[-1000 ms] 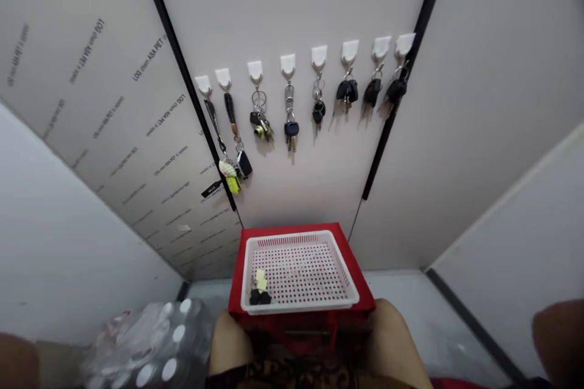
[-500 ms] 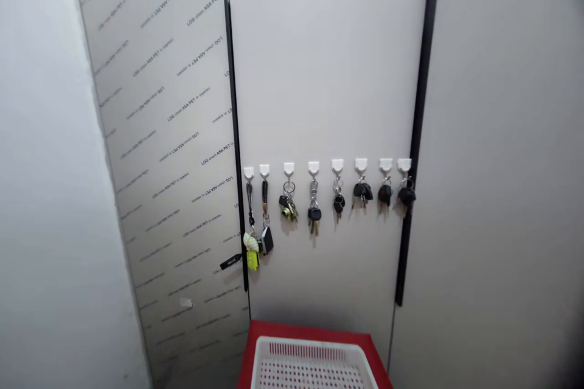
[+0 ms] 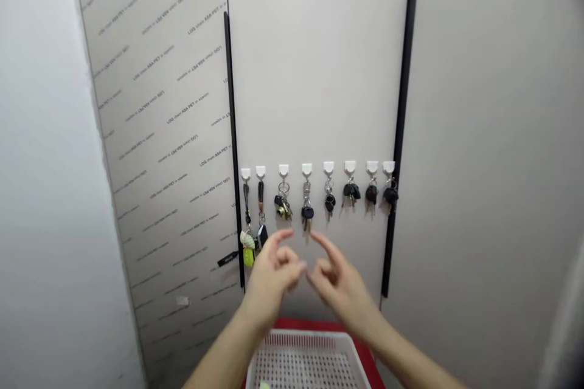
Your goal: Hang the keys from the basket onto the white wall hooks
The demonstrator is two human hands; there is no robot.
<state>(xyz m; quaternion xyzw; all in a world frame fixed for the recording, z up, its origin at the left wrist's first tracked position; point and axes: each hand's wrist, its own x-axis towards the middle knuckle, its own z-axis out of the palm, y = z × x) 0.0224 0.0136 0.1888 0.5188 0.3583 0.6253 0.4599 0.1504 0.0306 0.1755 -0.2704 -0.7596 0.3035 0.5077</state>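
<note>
A pale wall panel [image 3: 319,61] carries eight white key hooks [image 3: 306,169].

My left hand [image 3: 271,276] covers the lower end of the black key fob [image 3: 261,236]; full shape unconfirmed. Fingers of my left hand and my right hand [image 3: 340,276] are blurred at the tips [image 3: 285,233]. My left forearm [image 3: 219,358] and right forearm [image 3: 410,358] are cut off by the bottom edge, as are the white plastic basket [image 3: 306,364] and red tray [image 3: 365,352]. A small yellow item [image 3: 264,385] in the basket shows only as a sliver. The key blades [image 3: 306,225] are too small to inspect. A pale blurred shape [image 3: 563,316] at the right edge cannot be identified.
</note>
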